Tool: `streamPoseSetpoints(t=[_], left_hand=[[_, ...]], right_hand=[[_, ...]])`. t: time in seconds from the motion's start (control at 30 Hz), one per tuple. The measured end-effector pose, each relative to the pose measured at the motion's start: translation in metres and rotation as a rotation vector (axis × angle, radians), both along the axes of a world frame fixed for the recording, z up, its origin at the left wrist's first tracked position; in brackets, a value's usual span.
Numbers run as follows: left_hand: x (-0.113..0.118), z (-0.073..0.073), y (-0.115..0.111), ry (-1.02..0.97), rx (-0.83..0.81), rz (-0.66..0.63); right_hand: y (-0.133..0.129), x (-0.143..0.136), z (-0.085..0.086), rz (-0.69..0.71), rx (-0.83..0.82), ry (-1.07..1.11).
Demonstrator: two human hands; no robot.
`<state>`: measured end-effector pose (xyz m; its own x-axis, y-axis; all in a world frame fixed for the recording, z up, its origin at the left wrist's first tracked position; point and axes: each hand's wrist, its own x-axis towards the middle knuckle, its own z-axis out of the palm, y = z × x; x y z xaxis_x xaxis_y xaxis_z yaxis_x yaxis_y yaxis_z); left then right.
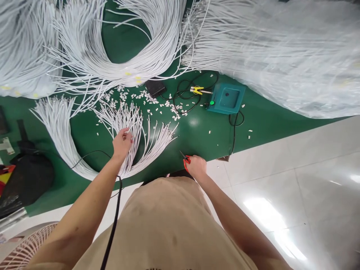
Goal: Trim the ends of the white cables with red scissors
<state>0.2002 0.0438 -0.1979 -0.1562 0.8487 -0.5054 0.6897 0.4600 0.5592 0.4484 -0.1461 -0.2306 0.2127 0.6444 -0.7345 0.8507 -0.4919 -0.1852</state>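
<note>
Both arms reach forward, bare along the forearms, and slant inward from either side of the torso. The left arm (88, 200) extends farther out, its left hand (123, 143) bent inward at the end — fingers curled toward the right side, their exact hold too small to tell. The right arm (229, 208) angles in from the lower right, and the right hand (197, 167) is closed in a grip close in front of the body — back of the hand uppermost. The hands are well apart.
</note>
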Motion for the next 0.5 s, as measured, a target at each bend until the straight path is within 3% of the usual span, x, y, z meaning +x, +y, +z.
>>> streamPoseSetpoints(t=[0.1,0.3,0.37,0.5], left_hand=[[0.005,0.009,0.017,-0.414,-0.226,0.26],[0.011,0.026,0.03,-0.888,-0.397,0.421],[0.009,0.032,0.029,-0.914,-0.466,0.391],[0.004,0.037,0.029,-0.762,-0.54,0.137]], right_hand=[[0.0,0.0,0.0,-0.002,-0.002,0.003],[0.0,0.001,-0.001,-0.01,-0.01,0.002],[0.0,0.001,-0.002,-0.017,-0.016,-0.003],[0.001,0.0,-0.002,-0.023,-0.024,-0.003]])
